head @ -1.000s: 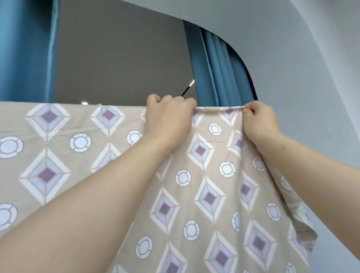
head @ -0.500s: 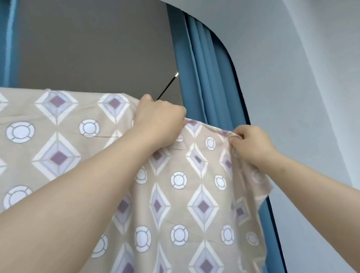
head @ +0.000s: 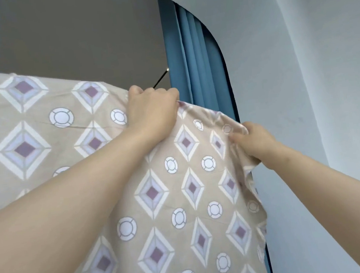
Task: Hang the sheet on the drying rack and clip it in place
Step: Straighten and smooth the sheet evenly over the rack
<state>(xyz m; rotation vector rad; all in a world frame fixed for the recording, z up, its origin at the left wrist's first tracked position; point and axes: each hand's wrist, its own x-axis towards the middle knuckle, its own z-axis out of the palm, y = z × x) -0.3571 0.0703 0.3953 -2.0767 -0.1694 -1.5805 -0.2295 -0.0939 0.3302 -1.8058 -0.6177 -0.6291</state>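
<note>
- The sheet is beige, printed with white-edged diamonds with purple centres and with white rings. It hangs high in front of the person and fills the left and middle of the view.
- Its top edge runs in from the left border and slopes down to the right; what it is draped over is hidden under the cloth.
- The left hand is raised, its fingers curled over the top edge of the sheet and gripping the cloth there.
- The right hand is lower and further right, closed on the sheet's right edge, where the cloth is bunched and creased.
- The two hands are apart, with a sagging stretch of sheet between them.
- Below the right hand the sheet's side edge hangs loose and wavy.
- A thin dark rod with a bright tip sticks up and to the right from just behind the left hand's knuckles; whether it touches the sheet cannot be told.
- A blue curtain hangs behind the sheet, beside a pale wall on the right.
</note>
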